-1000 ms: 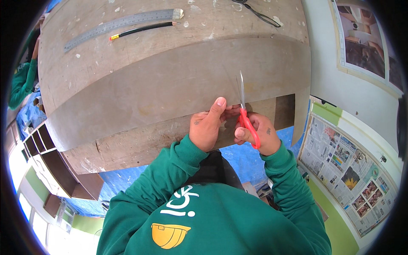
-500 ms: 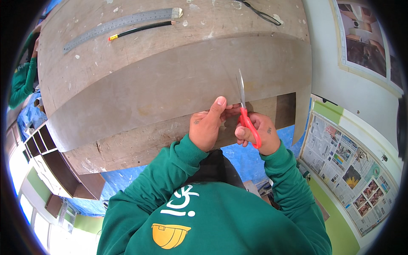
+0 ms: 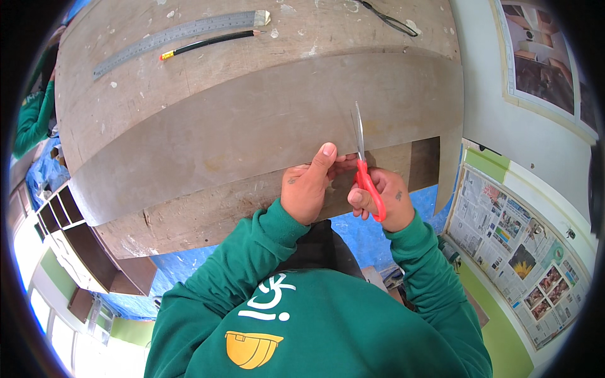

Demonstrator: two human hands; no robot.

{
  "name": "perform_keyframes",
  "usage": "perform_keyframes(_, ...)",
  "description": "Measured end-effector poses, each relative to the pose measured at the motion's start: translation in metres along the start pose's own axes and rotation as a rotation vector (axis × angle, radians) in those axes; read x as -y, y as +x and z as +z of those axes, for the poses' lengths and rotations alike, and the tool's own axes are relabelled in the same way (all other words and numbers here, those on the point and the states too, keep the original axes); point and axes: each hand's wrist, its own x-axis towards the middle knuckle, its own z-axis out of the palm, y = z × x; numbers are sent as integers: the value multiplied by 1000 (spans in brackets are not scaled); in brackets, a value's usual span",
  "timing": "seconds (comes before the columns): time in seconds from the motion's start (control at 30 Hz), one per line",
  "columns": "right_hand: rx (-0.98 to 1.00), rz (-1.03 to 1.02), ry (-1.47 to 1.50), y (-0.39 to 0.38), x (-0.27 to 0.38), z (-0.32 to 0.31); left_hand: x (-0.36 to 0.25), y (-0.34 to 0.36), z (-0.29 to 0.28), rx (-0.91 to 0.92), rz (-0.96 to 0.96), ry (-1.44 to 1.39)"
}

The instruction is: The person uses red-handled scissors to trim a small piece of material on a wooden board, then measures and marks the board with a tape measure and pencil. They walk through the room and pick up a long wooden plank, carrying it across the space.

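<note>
Red scissors point(image 3: 370, 187) were held in the curled right hand point(image 3: 396, 201).
The grey sheet point(image 3: 252, 120) was touched by the half-closed left hand point(image 3: 305, 192); its grip, and any cut made, were unclear.

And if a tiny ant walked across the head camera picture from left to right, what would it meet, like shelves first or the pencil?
Brown shelves → black pencil → red-handled scissors → newspaper.
</note>
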Motion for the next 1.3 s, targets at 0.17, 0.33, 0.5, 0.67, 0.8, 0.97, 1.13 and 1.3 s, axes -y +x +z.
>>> perform_keyframes(0.17, -9, 2, 49, -1, -2, 2, 2, 0, -1, -18, -3, 2)
perform_keyframes(0.33, -14, 0, 72, -2, -3, 3, 2, 0, 0, -17, 7, -5)
perform_keyframes(0.5, -13, 7, 56, -2, -4, 3, 2, 0, -1, -7, 4, 16)
perform_keyframes(0.67, -35, 22, 53, -3, -4, 3, 2, 0, -2, -15, 4, 43)
perform_keyframes(0.8, -31, 46, 37, -5, 0, 3, 2, 0, 0, -7, 22, 37)
perform_keyframes(0.97, -36, 49, 31, -6, 2, 3, 3, 1, -2, -6, 13, 60)
perform_keyframes(1.13, -40, 47, 19, -6, 0, 2, 3, 0, -1, 4, 14, 39)
perform_keyframes(1.3, -45, 46, 23, -7, 1, 3, 3, 1, -3, -1, 5, 78)
